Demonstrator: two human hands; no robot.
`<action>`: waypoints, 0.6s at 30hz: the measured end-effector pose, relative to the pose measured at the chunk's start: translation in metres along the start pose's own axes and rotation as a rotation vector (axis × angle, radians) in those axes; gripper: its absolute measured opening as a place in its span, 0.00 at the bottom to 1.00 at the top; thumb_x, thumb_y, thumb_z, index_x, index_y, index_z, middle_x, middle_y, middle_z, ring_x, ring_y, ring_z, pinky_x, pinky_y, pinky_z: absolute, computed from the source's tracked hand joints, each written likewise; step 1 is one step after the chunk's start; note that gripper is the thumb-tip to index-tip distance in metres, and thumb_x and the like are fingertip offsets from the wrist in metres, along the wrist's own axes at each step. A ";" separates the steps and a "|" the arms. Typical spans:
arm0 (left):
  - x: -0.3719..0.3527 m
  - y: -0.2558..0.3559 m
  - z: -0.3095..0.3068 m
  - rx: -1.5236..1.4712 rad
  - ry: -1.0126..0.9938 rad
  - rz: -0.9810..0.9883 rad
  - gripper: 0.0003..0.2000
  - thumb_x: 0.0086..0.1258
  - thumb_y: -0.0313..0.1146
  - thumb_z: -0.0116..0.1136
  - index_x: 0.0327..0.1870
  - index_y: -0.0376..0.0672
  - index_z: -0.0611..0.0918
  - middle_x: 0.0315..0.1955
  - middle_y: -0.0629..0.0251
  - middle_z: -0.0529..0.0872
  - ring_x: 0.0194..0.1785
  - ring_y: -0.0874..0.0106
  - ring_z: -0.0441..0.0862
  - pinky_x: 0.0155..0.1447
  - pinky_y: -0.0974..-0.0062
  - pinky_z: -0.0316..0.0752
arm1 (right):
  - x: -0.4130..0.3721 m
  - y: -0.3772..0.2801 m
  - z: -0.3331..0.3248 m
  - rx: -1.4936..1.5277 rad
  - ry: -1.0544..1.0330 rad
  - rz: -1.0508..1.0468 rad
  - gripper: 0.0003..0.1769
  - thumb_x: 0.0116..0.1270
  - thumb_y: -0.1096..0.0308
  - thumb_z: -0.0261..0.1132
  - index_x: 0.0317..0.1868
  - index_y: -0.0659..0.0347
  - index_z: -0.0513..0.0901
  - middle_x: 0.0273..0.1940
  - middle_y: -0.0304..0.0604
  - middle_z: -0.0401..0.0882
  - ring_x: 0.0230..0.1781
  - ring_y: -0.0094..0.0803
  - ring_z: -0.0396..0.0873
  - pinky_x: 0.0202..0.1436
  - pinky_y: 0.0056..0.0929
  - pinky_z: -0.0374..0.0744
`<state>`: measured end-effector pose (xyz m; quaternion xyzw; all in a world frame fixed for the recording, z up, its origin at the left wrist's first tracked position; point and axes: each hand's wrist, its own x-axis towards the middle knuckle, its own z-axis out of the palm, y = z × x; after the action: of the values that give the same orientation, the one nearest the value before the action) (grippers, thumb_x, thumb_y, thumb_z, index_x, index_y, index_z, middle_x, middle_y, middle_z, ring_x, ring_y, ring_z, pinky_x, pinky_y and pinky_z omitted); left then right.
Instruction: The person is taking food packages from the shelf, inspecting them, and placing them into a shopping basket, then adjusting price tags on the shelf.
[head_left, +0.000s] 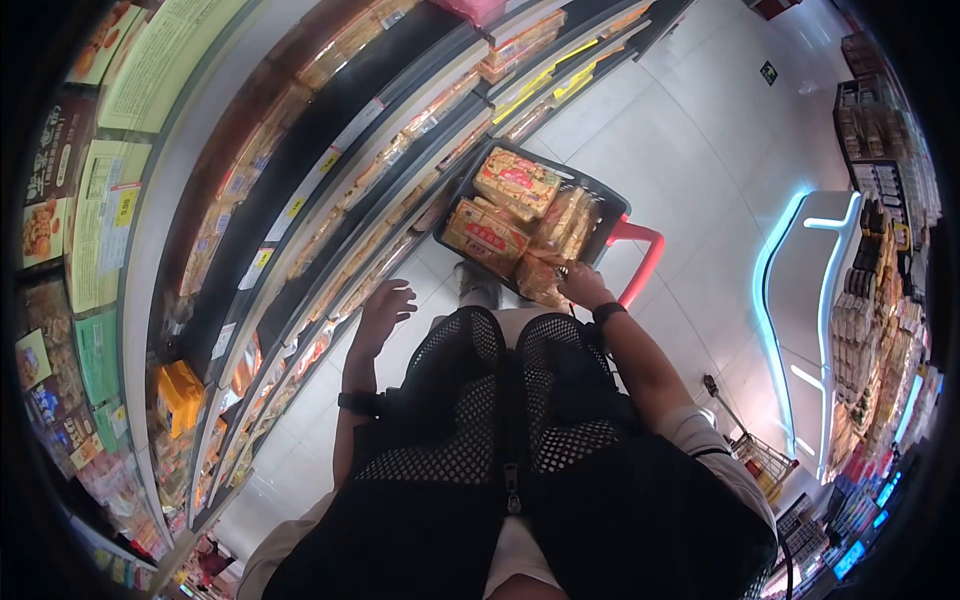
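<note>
A dark basket (612, 205) with a red handle (652, 262) stands on the floor just beyond my feet. Inside lie orange and yellow boxes (515, 183) at the left and clear-wrapped packs of baked goods (570, 222) at the right. My right hand (580, 284) is at the basket's near edge, fingers bent against a wrapped pack (541, 280); whether it grips the pack is unclear. My left hand (385, 312) hangs in the air between the shelves and the basket, its fingers apart and nothing in it.
Long shelves (350, 215) of packaged food with price tags run along the left. A display stand (815, 330) edged in blue light holds more packs at the right. A wire cart (760, 462) stands at the lower right. Pale floor tiles (690, 160) show beyond the basket.
</note>
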<state>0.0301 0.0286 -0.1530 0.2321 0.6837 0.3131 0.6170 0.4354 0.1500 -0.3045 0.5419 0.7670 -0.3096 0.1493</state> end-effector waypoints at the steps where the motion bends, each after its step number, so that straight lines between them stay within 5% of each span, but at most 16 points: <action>1: 0.004 0.000 -0.001 0.010 -0.001 -0.006 0.17 0.74 0.39 0.54 0.58 0.42 0.75 0.46 0.60 0.83 0.47 0.69 0.83 0.53 0.70 0.77 | -0.009 0.002 -0.006 -0.071 0.086 0.005 0.23 0.59 0.53 0.65 0.48 0.59 0.79 0.42 0.54 0.83 0.48 0.52 0.80 0.51 0.50 0.77; 4: 0.020 0.000 0.002 0.024 -0.021 0.000 0.17 0.74 0.40 0.54 0.58 0.41 0.75 0.45 0.60 0.83 0.46 0.69 0.84 0.52 0.70 0.78 | -0.035 0.012 -0.031 -0.044 0.101 -0.040 0.22 0.57 0.53 0.65 0.46 0.60 0.80 0.39 0.53 0.84 0.47 0.51 0.80 0.49 0.49 0.78; 5: 0.026 0.001 0.005 0.030 -0.039 -0.009 0.17 0.74 0.40 0.54 0.57 0.42 0.75 0.45 0.60 0.83 0.46 0.69 0.84 0.52 0.70 0.78 | -0.034 0.015 -0.026 -0.038 0.019 -0.073 0.20 0.52 0.60 0.63 0.44 0.62 0.79 0.44 0.55 0.82 0.46 0.49 0.81 0.51 0.47 0.78; 6: 0.031 0.004 0.010 0.038 -0.057 -0.016 0.17 0.74 0.40 0.55 0.57 0.42 0.75 0.45 0.60 0.83 0.46 0.69 0.84 0.51 0.70 0.78 | -0.039 0.007 -0.030 -0.074 -0.052 -0.132 0.25 0.52 0.60 0.65 0.49 0.64 0.77 0.44 0.56 0.82 0.48 0.50 0.81 0.51 0.46 0.79; 12: 0.041 0.019 0.031 0.165 -0.116 0.023 0.18 0.73 0.41 0.56 0.58 0.42 0.75 0.45 0.61 0.83 0.46 0.70 0.83 0.51 0.72 0.76 | 0.008 0.014 0.058 0.056 -0.242 -0.152 0.31 0.49 0.60 0.73 0.52 0.67 0.76 0.45 0.60 0.82 0.50 0.54 0.80 0.54 0.47 0.79; 18: -0.001 -0.008 -0.004 0.261 0.023 -0.122 0.18 0.73 0.40 0.57 0.59 0.42 0.74 0.45 0.61 0.83 0.46 0.70 0.83 0.51 0.71 0.76 | 0.051 0.034 0.121 0.004 -0.197 -0.109 0.17 0.58 0.64 0.65 0.44 0.68 0.81 0.41 0.58 0.84 0.44 0.53 0.83 0.51 0.47 0.80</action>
<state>0.0263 0.0222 -0.1578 0.2649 0.7385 0.1861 0.5914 0.4353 0.1179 -0.4361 0.4666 0.7763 -0.3706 0.2059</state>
